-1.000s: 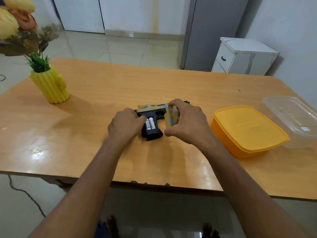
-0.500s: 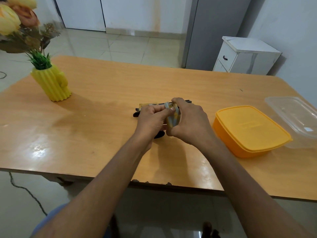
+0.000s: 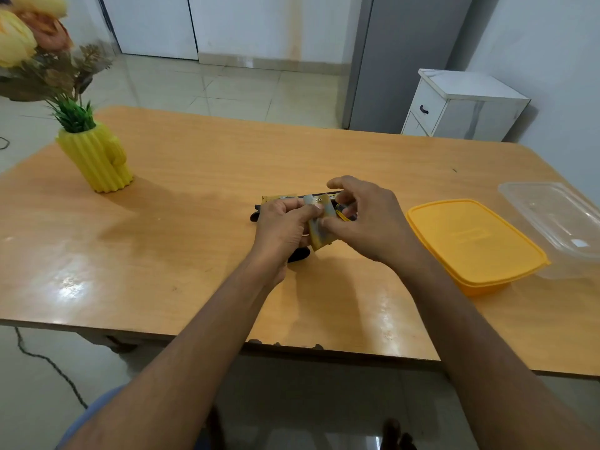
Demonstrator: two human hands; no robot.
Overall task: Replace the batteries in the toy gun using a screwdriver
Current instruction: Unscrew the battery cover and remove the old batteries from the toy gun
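We have the toy gun [image 3: 279, 200] lying on the wooden table [image 3: 201, 177] at mid-table, to the left of the orange lidded container [image 3: 470, 238], and most of it is hidden under our hands. Over its grip we hold the camouflage battery cover [image 3: 319, 227], with a small screw hole showing near its top end.

What could go wrong here, as we judge it: the cover may go on skewed, because we are seating it with fingers that block our own sight of the edges. If its tabs miss their slots, the screw hole will not line up. The gun could also slide on the glossy table if we push sideways. A dark, yellow-tipped object [image 3: 345, 212] beside the cover, toward the container, may be the screwdriver; we cannot tell.

Our left hand [image 3: 281, 228] curls over the grip, its thumb and fingertips pinching the cover's left edge. Our right hand [image 3: 367, 222] comes in from the container's side, thumb and forefinger pinching the cover's right edge, the other fingers arched above the gun's body. Both forearms reach in from the near table edge.
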